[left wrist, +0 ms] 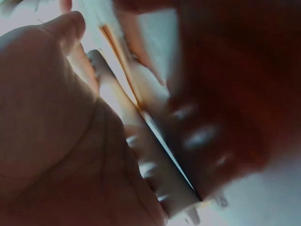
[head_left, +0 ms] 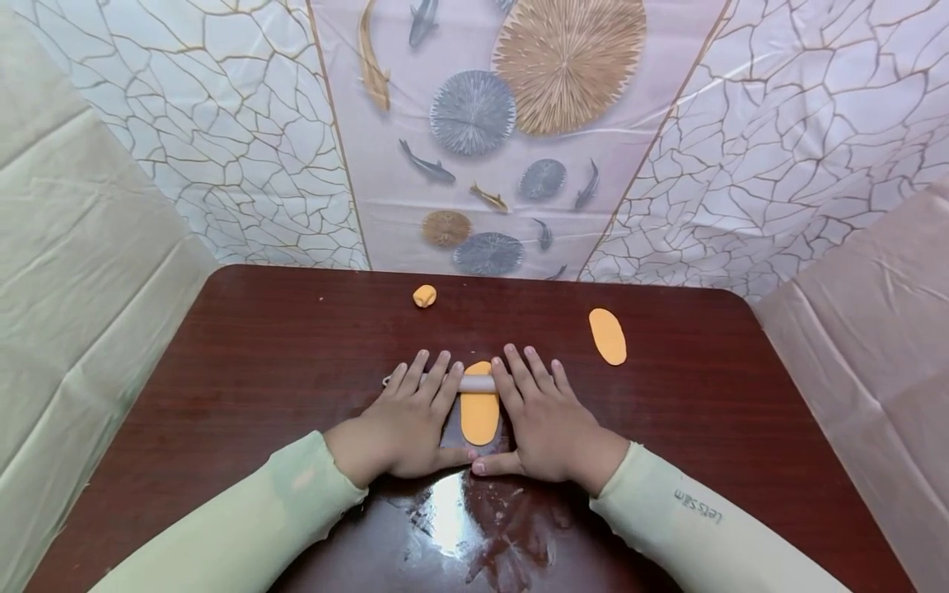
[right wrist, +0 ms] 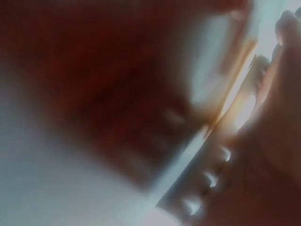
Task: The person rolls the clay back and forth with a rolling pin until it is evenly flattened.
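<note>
A pale grey rolling pin (head_left: 477, 384) lies crosswise over the upper part of a flattened oval of yellow-orange dough (head_left: 479, 420). My left hand (head_left: 412, 428) rests palm down on the pin's left side, fingers straight and pointing forward. On its right side, my right hand (head_left: 547, 428) presses in the same way. Both thumbs point inward and their tips meet just below the oval. A small loop sticks out at the pin's left end. In the left wrist view the pin (left wrist: 160, 165) runs under the fingers; the right wrist view shows the pin (right wrist: 200, 179) beneath the other palm.
A second flat oval of dough (head_left: 608, 337) lies at the back right of the dark brown table (head_left: 259, 371). Near the back edge sits a small lump of dough (head_left: 424, 296). Smudges and a bright reflection mark the tabletop in front. Patterned cloth (head_left: 460, 181) hangs behind.
</note>
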Demonstrator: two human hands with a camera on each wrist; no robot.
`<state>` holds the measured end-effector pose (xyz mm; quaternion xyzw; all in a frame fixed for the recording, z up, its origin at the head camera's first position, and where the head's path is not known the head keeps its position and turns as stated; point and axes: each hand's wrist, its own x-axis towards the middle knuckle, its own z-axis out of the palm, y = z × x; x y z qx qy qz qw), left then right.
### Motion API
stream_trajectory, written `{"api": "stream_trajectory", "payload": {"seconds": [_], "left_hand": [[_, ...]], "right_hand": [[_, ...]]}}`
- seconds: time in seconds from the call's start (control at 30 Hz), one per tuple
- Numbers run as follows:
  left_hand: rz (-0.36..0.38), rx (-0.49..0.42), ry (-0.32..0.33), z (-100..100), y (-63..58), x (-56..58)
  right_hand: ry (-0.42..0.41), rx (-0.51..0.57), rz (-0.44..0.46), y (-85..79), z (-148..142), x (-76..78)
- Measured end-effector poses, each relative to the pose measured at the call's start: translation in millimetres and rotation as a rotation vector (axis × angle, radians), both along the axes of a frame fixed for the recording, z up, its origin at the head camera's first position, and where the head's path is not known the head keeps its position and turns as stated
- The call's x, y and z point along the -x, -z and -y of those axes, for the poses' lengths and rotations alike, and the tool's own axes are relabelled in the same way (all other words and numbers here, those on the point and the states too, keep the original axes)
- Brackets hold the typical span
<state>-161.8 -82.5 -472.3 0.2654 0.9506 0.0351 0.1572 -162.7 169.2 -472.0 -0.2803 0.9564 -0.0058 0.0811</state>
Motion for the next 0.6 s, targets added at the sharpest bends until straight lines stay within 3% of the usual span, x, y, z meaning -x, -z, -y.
{"api": "stream_trajectory", "payload": {"seconds": [0.37,0.6], "left_hand": [[0.036,0.002,0.004,-1,-0.6,52.2],[0.031,0.023,-0.016,-2,-2.5,73.6]], "right_hand": [[0.048,0.005,0.088,-4.9,3,48.8],[0.095,0.000,0.151,-7.7,11,74.9]]}}
